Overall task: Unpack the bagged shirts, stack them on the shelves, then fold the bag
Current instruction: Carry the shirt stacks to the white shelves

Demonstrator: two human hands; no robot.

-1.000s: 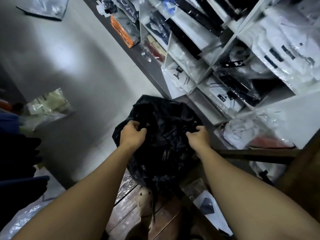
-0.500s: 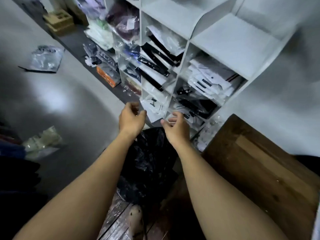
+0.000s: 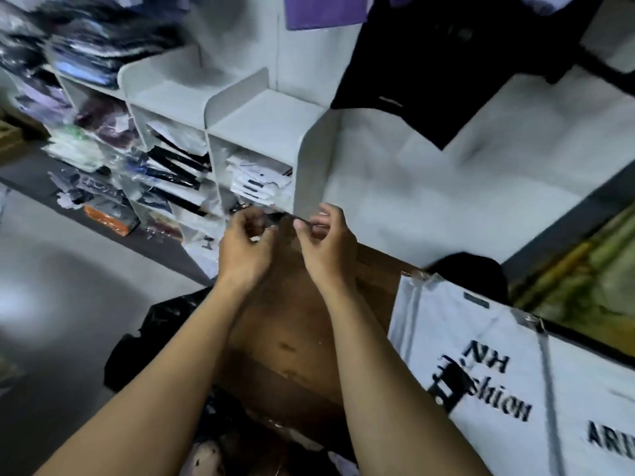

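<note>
So the black bag (image 3: pixel 161 324) is slumped in a crumpled heap down at the near left. One bagged shirt (image 3: pixel 498 345), white with black lettering in clear plastic, lies flat on the tabletop (image 3: pixel 292 338) at near right. The white shelves (image 3: pixel 254 121) at far left hold stacked packed shirts (image 3: pixel 257 180).

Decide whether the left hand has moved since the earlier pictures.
Yes. The left hand has left the black bag and risen towards the shelf unit, now pinching a thin dark strip.

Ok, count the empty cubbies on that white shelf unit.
2, both in the top tier: the right-end cubby and its left neighbour. Others lower down may be hidden.
</note>
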